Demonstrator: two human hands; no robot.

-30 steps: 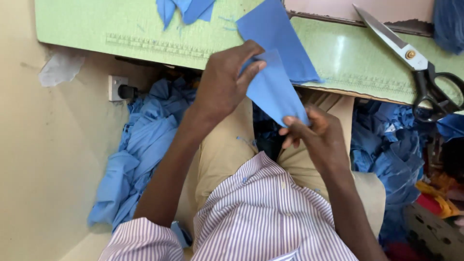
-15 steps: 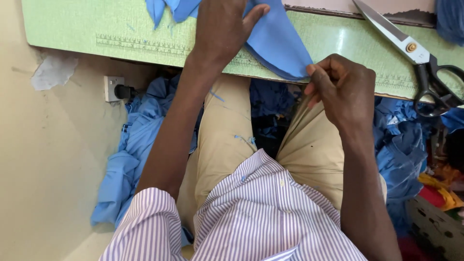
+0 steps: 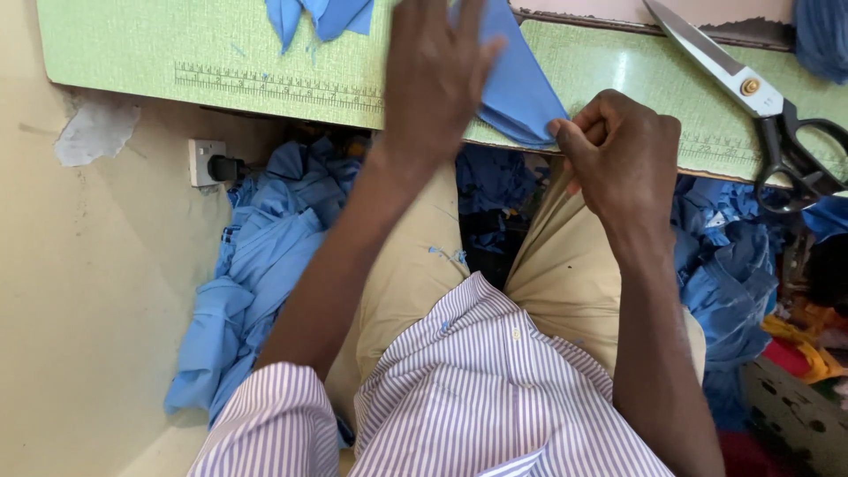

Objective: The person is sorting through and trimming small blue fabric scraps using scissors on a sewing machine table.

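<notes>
Bare green tabletop [image 3: 132, 53] open toward ten o'clock, blue scraps [image 3: 318, 16] blocking twelve, large scissors [image 3: 760, 102] lying across two o'clock, folded blue cloth [image 3: 517, 93] between both hands at the table edge, heaped blue fabric [image 3: 256, 265] (floor level) filling eight o'clock.

- Tailoring workshop: green cutting table [image 3: 265, 53] showing a printed ruler strip [image 3: 274, 86]
- Large shears [image 3: 751, 97] lying on it
- Blue cloth heaps [image 3: 256, 274] piling underneath, beside a wall socket [image 3: 205, 162]
</notes>
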